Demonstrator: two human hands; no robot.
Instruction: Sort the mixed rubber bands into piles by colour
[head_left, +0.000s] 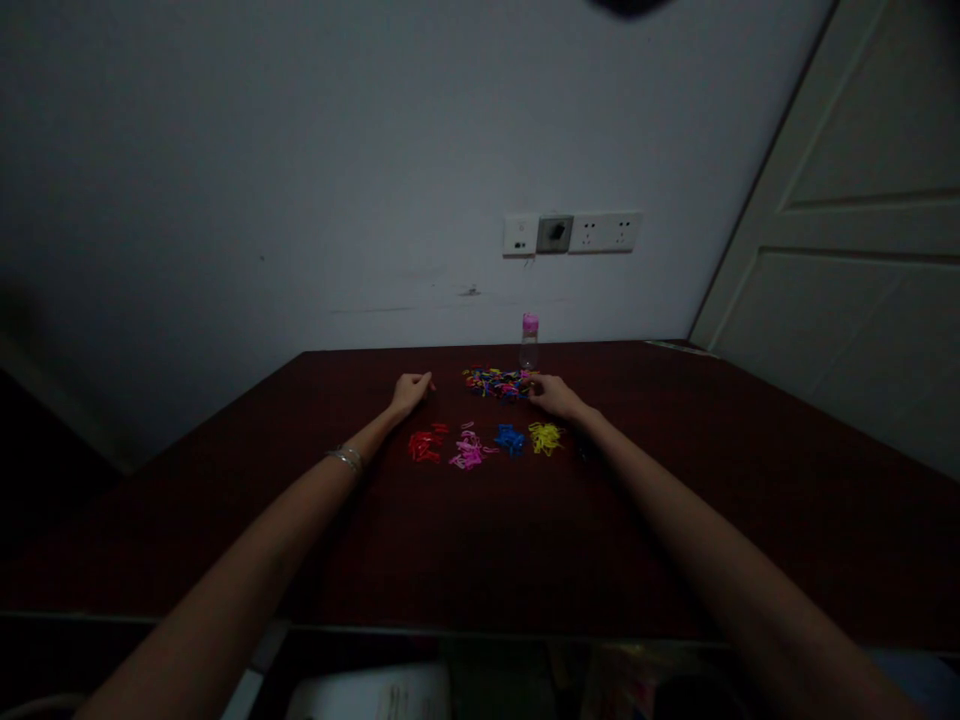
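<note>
My left hand rests curled on the dark red table, left of a mixed pile of small coloured clips that look like paper clips. Its fingers are closed, and anything inside them is hidden. At the pile's right edge, the bent fingers of my right hand touch the clips; what they pinch is too small to make out. Nearer to me lie sorted heaps: red clips, pink clips, blue clips and yellow clips. A few dark pieces show faintly beside my right forearm.
A clear bottle with a pink cap stands behind the pile. The table meets a pale wall with switches and sockets. A white door is at the right. Below the front edge lies a white object.
</note>
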